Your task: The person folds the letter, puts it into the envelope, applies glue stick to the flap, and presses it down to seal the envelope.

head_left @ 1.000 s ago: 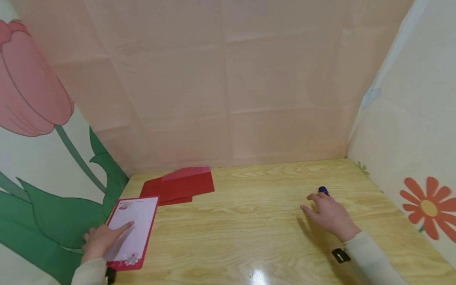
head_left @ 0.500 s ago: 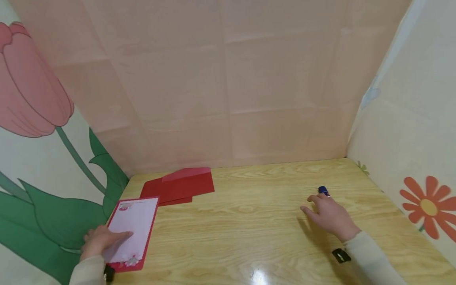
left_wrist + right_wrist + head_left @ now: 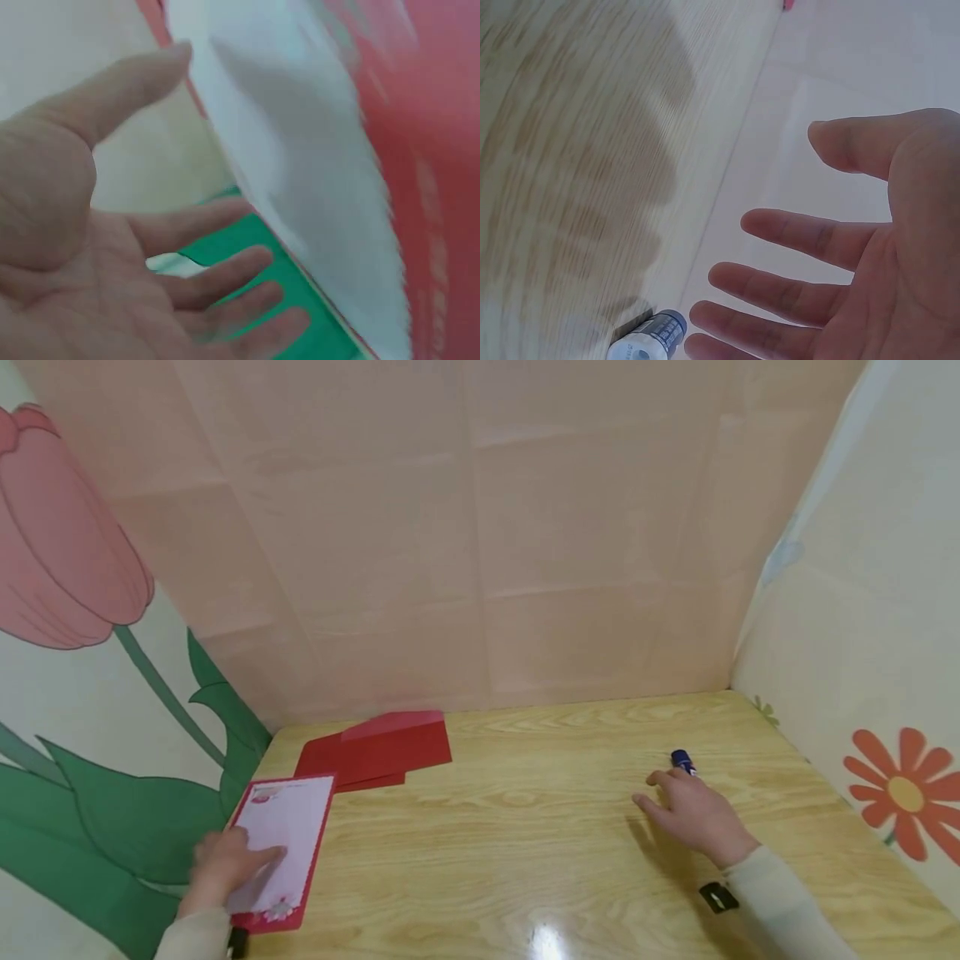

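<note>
A white sheet with a pink-red border [image 3: 296, 818], like a letter pad or card, lies at the table's left side. My left hand [image 3: 225, 864] is over its left edge, thumb extended across the white part. In the left wrist view the fingers [image 3: 225, 277] are spread beside the sheet's edge and do not close on it; whether the thumb touches it, I cannot tell. My right hand [image 3: 693, 814] hovers above the table at the right, fingers loosely apart, holding nothing. Just beyond it sits a small blue-and-white cylinder [image 3: 682, 761], resembling a glue stick; the right wrist view shows its white end [image 3: 641, 349].
Overlapping red envelopes [image 3: 382, 752] lie at the back left of the wooden table [image 3: 510, 852], partly behind the sheet. A beige back wall [image 3: 480, 568] and side walls with printed flowers enclose the table. A small black object [image 3: 718, 897] shows beside the right sleeve.
My left hand first drew its thumb slightly nearer, then moved a little right over the sheet. My right hand has stayed nearly still.
</note>
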Demonstrator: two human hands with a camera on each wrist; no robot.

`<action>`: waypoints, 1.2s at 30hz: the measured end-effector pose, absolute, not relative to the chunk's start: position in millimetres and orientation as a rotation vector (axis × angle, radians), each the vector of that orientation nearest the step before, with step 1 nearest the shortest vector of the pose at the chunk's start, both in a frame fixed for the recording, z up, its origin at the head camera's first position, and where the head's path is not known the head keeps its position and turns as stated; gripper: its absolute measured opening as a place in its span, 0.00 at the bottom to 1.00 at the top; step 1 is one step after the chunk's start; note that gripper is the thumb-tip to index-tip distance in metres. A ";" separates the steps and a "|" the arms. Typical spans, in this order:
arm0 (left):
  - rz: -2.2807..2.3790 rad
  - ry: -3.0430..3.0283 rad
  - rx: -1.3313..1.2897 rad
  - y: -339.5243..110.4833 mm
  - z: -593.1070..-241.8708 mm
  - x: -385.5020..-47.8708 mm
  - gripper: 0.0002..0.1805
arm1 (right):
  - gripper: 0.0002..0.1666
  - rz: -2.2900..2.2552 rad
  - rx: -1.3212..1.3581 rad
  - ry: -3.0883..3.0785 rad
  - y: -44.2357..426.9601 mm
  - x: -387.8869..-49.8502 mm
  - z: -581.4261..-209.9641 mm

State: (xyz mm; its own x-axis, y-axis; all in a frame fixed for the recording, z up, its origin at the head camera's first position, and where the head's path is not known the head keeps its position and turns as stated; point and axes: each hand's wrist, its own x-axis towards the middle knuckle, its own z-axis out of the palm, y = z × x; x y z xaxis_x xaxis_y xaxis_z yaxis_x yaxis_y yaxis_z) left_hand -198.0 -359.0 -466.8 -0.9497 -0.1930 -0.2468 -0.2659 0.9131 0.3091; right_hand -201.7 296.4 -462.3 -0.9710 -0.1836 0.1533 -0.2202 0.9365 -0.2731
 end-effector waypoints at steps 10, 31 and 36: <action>0.521 2.785 -0.309 -311.4 -469.2 -192.4 0.53 | 0.30 0.438 0.329 -2.982 289.2 -202.0 -458.4; 0.445 2.841 -0.241 -286.8 -464.0 -193.2 0.36 | 0.29 0.449 0.328 -2.998 287.0 -200.9 -460.9; 0.439 2.864 -0.207 -286.0 -467.1 -193.6 0.34 | 0.29 0.488 0.355 -3.012 285.2 -201.0 -463.1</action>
